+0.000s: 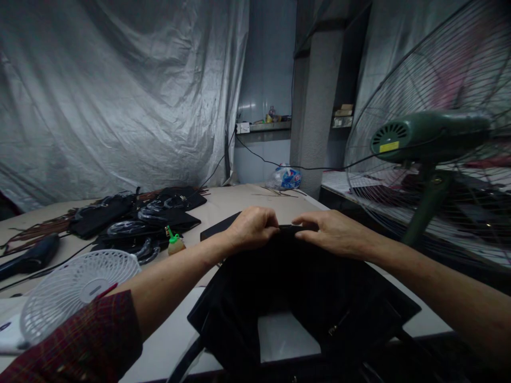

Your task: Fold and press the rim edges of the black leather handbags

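Observation:
A black bag (255, 298) with its mouth spread wide lies on the bench in front of me, its dark inside facing me. My left hand (253, 226) pinches the far top edge of the bag between thumb and curled fingers. Just to the right, my right hand (325, 230) rests at the same edge with thumb and forefinger apart. A metal zip pull (333, 330) shows inside the bag on the right. One strap (186, 361) trails at the lower left. The inside is too dark to make out.
A white fan (85, 290) and a green-capped bottle (174, 243) stand on the left, near several black bags (155, 213) and a dark handheld tool (34, 258). A large caged fan (431, 133) stands close on the right. Behind are a plastic bag (285, 178) and a silver curtain (120, 96).

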The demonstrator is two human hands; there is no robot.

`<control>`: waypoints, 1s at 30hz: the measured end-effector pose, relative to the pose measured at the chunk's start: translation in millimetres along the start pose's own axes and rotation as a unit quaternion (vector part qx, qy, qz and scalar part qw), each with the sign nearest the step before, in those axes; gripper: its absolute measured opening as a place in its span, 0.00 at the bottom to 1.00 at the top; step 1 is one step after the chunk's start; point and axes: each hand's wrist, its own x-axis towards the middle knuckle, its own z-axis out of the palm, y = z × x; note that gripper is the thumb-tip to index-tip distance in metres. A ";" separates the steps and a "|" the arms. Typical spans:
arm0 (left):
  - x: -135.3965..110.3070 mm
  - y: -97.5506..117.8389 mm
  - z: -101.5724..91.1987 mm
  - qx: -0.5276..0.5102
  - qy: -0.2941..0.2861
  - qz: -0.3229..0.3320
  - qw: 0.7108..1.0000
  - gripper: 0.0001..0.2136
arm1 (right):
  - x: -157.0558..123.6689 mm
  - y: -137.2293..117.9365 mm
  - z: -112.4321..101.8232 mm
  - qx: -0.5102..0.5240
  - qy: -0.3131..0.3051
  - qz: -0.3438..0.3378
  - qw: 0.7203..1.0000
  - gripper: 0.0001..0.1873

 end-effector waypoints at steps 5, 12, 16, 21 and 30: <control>-1.8 -1.6 0.0 0.003 0.001 0.006 1.000 0.06 | 14.4 0.9 3.3 0.065 -0.056 -0.040 0.995 0.14; -3.5 -1.9 -0.5 0.009 0.007 0.017 1.000 0.06 | 19.0 -0.4 7.8 0.085 -0.053 0.008 0.995 0.12; -2.9 -2.7 0.0 0.016 0.005 0.026 1.000 0.06 | 19.4 -2.6 7.7 0.121 -0.066 0.039 0.990 0.12; -3.9 -4.9 -0.8 0.023 0.001 0.029 0.999 0.06 | 17.5 2.4 11.8 0.170 -0.046 0.044 0.983 0.11; 2.3 -2.3 -0.1 0.002 -0.009 0.101 0.995 0.06 | 10.7 4.0 14.3 0.137 0.009 0.048 0.989 0.09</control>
